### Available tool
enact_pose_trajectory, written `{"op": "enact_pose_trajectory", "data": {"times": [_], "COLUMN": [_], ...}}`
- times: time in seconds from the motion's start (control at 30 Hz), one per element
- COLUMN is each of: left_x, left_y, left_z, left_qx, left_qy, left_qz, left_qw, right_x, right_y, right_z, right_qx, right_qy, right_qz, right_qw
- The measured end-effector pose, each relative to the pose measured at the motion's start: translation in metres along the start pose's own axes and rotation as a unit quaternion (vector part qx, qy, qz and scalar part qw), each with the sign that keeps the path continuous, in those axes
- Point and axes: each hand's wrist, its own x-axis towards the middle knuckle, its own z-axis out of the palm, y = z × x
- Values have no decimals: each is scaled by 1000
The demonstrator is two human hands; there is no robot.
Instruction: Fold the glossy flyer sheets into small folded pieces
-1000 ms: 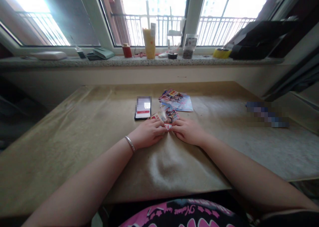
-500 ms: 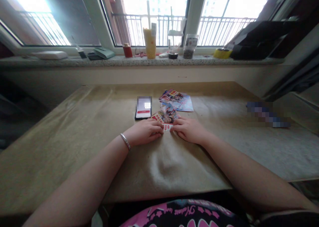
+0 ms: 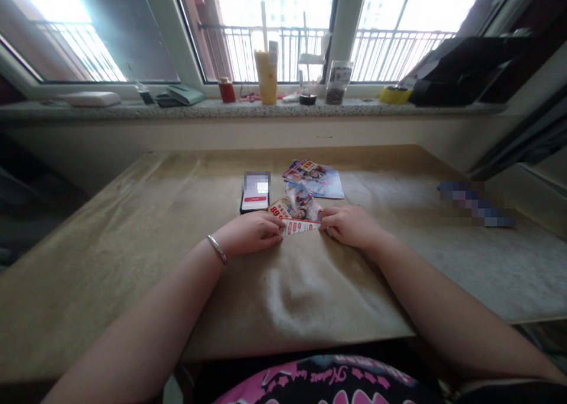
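Observation:
A colourful printed leaflet (image 3: 297,206) lies on the table between my hands, its near edge a white folded strip with red marks. My left hand (image 3: 250,231), with a silver bangle at the wrist, pinches the leaflet's left near corner. At the right end of the same edge, my right hand (image 3: 349,225) has its fingers closed on the paper. Just beyond lies a fanned pile of similar leaflets (image 3: 325,182). A phone (image 3: 256,202) with a lit screen, partly blurred out, rests beyond my left hand.
A tan cover (image 3: 133,244) lies over the table. At the right is a blurred dark blue object (image 3: 473,206). Along the windowsill (image 3: 212,110) stand a yellow cup (image 3: 267,79), a red jar (image 3: 227,90), a clear container (image 3: 339,85), yellow tape (image 3: 396,95) and a black bag (image 3: 456,73).
My right hand has slid to the right along the leaflet's near edge, and my left hand slightly left. More of the white strip now shows between them.

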Motion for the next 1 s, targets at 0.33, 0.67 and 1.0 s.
{"op": "enact_pose_trajectory", "data": {"times": [0.33,0.67,1.0], "left_x": [-3,-6,-2], "left_y": [-5,-7,1], "left_z": [-5,-8,-7], "left_qx": [-11,-29,-7], "left_qy": [-26,-50,-27], "left_qz": [-4,-35,-51], "left_qw": [1000,998,998], "right_x": [-7,-12,-13], "right_y": [21,35,36], "right_z": [-1,-2,-1], "right_qx": [32,73,62], "right_qy": [-19,-32,-32], "right_qz": [29,28,64], "right_qw": [999,996,996]}}
